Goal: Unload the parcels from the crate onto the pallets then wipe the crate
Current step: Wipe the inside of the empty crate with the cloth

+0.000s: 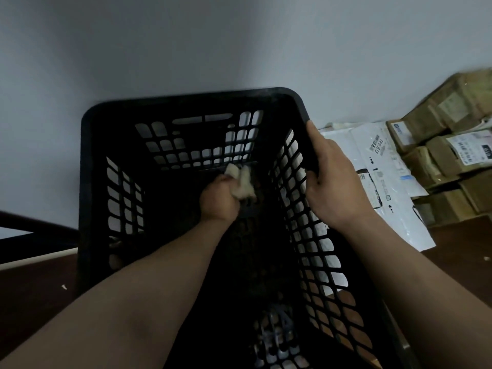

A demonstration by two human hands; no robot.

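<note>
The fingers of the left hand (pixel 219 199) are curled tightly round a pale crumpled cloth (pixel 243 183), which is held low inside the black lattice-walled crate (pixel 186 98), near its far wall. The fingers of the right hand (pixel 330 179) are clamped over the crate's right rim, the thumb laid along the top edge. To the right of the crate, white mailing bags (pixel 378 166) and cardboard boxes (pixel 447 155) are piled against the grey wall (pixel 239 35).

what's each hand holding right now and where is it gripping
The left hand grips a pale cloth, bunched in its fist down inside the black crate. The right hand holds the crate by its right-side rim.
</note>
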